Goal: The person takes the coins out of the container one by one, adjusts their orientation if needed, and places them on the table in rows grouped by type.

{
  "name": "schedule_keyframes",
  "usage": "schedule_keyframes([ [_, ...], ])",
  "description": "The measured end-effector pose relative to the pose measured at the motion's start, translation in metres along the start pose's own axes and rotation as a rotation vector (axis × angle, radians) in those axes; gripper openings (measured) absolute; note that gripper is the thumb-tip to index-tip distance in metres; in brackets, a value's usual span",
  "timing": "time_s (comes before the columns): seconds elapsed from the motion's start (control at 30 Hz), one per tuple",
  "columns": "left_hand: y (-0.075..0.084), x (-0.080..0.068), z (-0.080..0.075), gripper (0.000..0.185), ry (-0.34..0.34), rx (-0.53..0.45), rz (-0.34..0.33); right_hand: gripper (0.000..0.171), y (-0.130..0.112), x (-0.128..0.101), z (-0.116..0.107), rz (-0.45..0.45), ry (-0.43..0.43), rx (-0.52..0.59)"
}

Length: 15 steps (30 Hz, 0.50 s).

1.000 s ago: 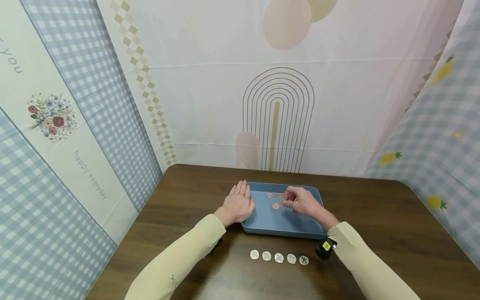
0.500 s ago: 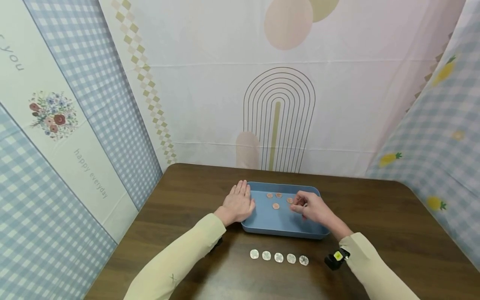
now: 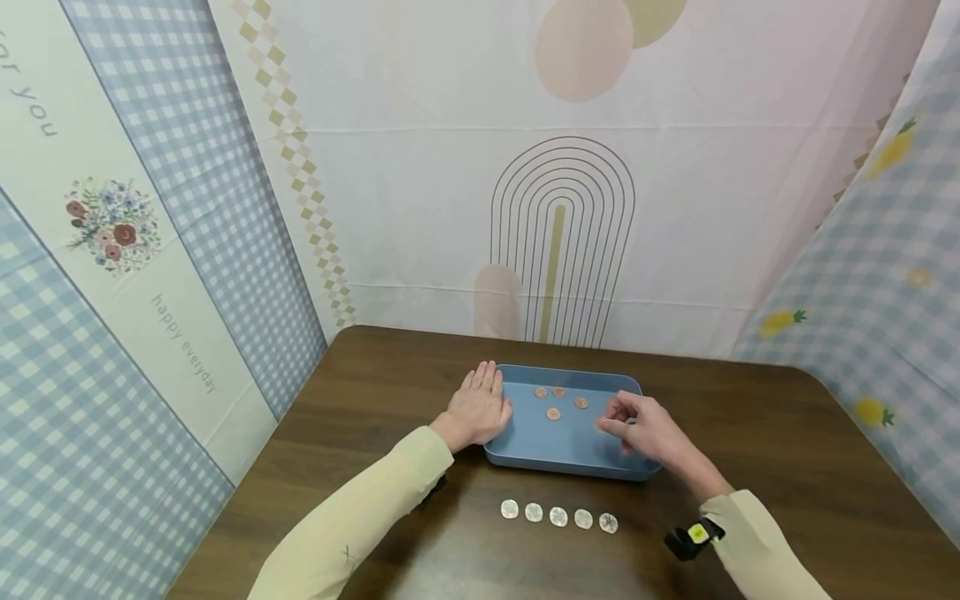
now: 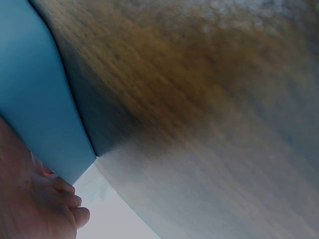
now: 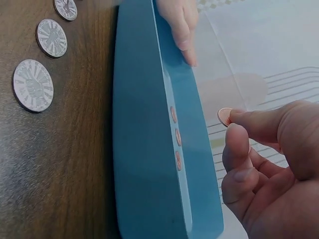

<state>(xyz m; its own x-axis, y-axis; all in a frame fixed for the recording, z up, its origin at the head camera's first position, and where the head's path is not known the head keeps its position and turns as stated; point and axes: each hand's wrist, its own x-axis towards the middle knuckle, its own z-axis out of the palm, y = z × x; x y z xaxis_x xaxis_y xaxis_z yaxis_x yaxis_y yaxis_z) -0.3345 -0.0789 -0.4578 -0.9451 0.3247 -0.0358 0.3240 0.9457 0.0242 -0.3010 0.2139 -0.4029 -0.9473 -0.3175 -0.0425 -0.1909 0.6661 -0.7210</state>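
Note:
A blue tray lies on the table, with several copper coins scattered over its floor. My left hand rests on the tray's left edge with straight fingers; in the left wrist view that hand lies against the tray wall. Over the right part of the tray, my right hand pinches one copper coin. The right wrist view shows this coin between thumb and index finger of the right hand, raised off the tray floor.
Several silver coins form a row on the brown table in front of the tray. Behind the table hangs a patterned white cloth. Checked cloths hang at the left and right.
My right hand has moved right across the tray. A copper coin that was by its fingers now lies apart on the tray floor, and another is pinched. The left hand stays put.

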Motion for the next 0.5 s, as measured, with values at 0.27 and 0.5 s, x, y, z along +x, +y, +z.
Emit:
schedule_keyframes([
  [0.27,0.001,-0.001,0.000,0.064,-0.011,-0.007,-0.005,0.024,0.009,-0.016,-0.005,0.044,0.021,0.037],
  [0.5,0.001,-0.001,-0.001,0.064,0.005,0.006,-0.001,0.027,0.014,-0.028,-0.009,0.063,0.033,0.068],
])
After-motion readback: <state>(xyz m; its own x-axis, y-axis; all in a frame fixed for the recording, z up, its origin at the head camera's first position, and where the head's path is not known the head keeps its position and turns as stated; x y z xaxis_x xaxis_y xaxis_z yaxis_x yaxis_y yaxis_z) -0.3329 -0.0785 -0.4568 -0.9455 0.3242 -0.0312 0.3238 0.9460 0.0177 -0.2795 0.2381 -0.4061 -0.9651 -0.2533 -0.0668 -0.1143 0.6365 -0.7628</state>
